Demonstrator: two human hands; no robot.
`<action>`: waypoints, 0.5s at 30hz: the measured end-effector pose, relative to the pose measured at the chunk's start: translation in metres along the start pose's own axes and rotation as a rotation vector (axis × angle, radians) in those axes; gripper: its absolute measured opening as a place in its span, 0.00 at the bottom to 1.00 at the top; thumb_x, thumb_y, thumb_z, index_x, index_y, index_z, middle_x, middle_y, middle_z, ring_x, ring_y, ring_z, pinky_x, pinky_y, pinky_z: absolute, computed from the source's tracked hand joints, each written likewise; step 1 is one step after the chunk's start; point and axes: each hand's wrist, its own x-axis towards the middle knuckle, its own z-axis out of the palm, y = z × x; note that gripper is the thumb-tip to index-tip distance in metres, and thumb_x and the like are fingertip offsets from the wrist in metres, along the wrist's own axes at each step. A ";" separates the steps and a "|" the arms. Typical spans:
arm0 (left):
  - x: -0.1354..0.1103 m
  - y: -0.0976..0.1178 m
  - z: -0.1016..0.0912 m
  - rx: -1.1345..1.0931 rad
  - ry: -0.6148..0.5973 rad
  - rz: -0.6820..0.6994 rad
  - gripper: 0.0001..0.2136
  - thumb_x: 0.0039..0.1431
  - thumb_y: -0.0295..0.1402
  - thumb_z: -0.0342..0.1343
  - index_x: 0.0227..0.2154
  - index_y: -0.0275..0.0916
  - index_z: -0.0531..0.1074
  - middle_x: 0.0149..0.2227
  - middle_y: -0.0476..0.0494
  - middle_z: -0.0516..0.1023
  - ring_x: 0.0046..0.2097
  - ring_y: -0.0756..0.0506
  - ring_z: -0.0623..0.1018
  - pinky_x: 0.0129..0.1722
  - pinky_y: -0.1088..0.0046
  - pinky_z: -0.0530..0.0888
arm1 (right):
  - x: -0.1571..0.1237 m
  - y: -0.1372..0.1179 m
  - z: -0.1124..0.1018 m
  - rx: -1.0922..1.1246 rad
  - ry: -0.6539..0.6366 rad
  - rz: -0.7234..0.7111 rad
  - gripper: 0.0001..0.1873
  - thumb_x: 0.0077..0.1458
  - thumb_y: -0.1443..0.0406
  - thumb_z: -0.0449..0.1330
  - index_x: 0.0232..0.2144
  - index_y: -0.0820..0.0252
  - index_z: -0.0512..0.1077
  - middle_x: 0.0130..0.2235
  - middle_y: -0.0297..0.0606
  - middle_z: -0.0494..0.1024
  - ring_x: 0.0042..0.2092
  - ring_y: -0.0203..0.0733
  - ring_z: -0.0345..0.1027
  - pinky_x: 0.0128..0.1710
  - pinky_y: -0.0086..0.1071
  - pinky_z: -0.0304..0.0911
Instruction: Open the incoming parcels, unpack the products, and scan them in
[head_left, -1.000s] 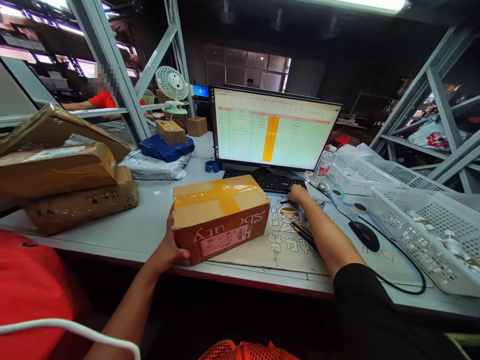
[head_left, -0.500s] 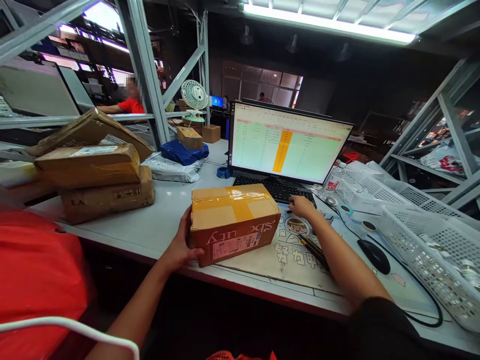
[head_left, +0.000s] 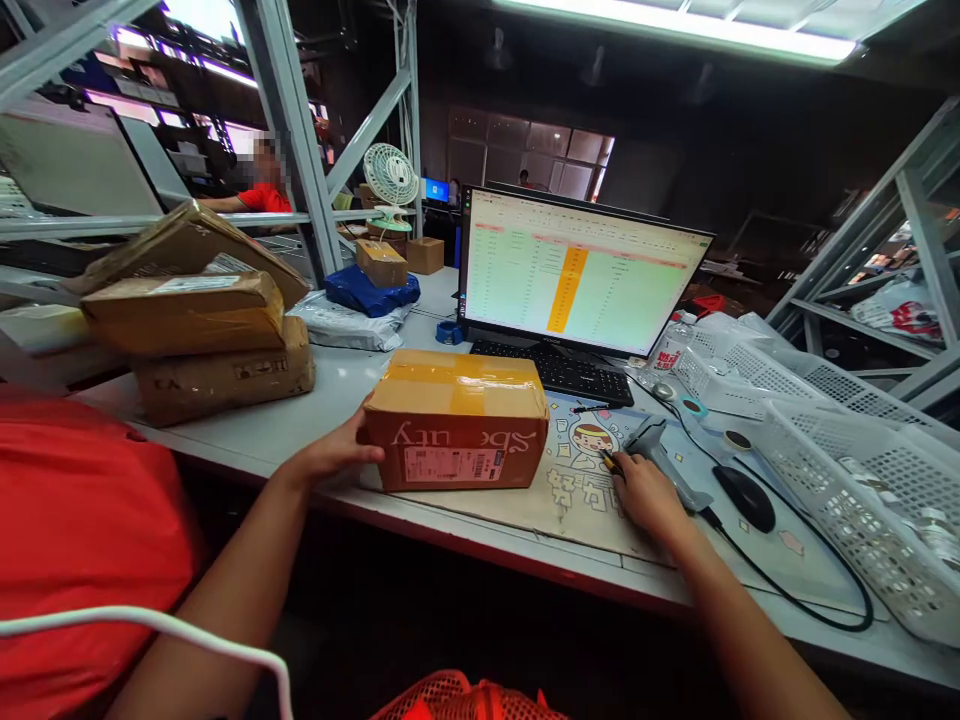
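A taped cardboard box (head_left: 457, 420) with a shipping label on its near side stands on the printed desk mat (head_left: 577, 500). My left hand (head_left: 334, 455) grips the box's left end, fingers wrapped round the corner. To the right of the box, my right hand (head_left: 643, 495) rests on the mat, its fingers curled on the handle of a grey barcode scanner (head_left: 664, 455). A yellow-and-black pen (head_left: 609, 463) lies at my fingertips. Behind the box sit a black keyboard (head_left: 562, 372) and a monitor (head_left: 581, 275) showing a spreadsheet.
Stacked cardboard parcels (head_left: 202, 330) sit at the left on the grey table (head_left: 300, 425). White plastic baskets (head_left: 847, 440) fill the right side, with a black mouse (head_left: 744, 497) and its cable beside them. A person in red (head_left: 262, 195) works behind the steel racking (head_left: 296, 140).
My right hand has come back from the keyboard to the scanner on the mat. The box has turned so its labelled side squarely faces me, with my left hand still on its end.
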 end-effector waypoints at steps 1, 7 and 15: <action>0.001 0.006 -0.002 -0.008 -0.006 -0.009 0.67 0.25 0.60 0.80 0.73 0.49 0.62 0.69 0.31 0.71 0.72 0.18 0.63 0.71 0.44 0.66 | 0.004 -0.001 -0.003 0.068 0.020 -0.033 0.27 0.68 0.67 0.52 0.67 0.64 0.69 0.57 0.56 0.78 0.56 0.57 0.75 0.55 0.43 0.68; 0.030 0.063 0.014 -0.168 0.062 0.191 0.57 0.45 0.72 0.65 0.74 0.50 0.59 0.78 0.39 0.53 0.78 0.27 0.52 0.75 0.50 0.59 | 0.039 -0.036 -0.037 0.586 0.127 -0.293 0.28 0.65 0.65 0.51 0.65 0.59 0.71 0.50 0.44 0.84 0.47 0.48 0.79 0.53 0.40 0.72; 0.079 0.080 0.046 -0.392 0.334 -0.287 0.16 0.56 0.37 0.64 0.45 0.35 0.79 0.36 0.41 0.83 0.31 0.43 0.82 0.32 0.71 0.80 | 0.082 -0.091 -0.063 0.660 0.228 -0.442 0.25 0.69 0.59 0.56 0.63 0.60 0.75 0.61 0.46 0.80 0.59 0.49 0.76 0.63 0.44 0.68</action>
